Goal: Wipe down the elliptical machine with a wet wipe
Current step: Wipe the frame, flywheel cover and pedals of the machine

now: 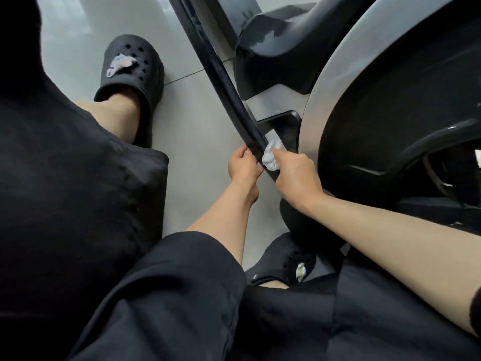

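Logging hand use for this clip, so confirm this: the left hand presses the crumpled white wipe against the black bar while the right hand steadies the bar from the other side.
Hands are swapped. In the head view, the right hand holds the crumpled white wipe against the black bar, while the left hand steadies the bar from the other side.

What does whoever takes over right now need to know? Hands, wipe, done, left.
Left hand: grips the black bar of the elliptical from its left side, low down, steadying it.
Right hand: holds the crumpled white wipe pressed against the right side of the same bar, just above the left hand's grip.
Wipe is at the bar's lower end, next to the grey wheel cover.
Done: cannot tell from this view how much of the bar is already wiped.
Left: likely the rest of the bar, the black pedal above and the wheel cover; nothing shows them being cleaned yet.
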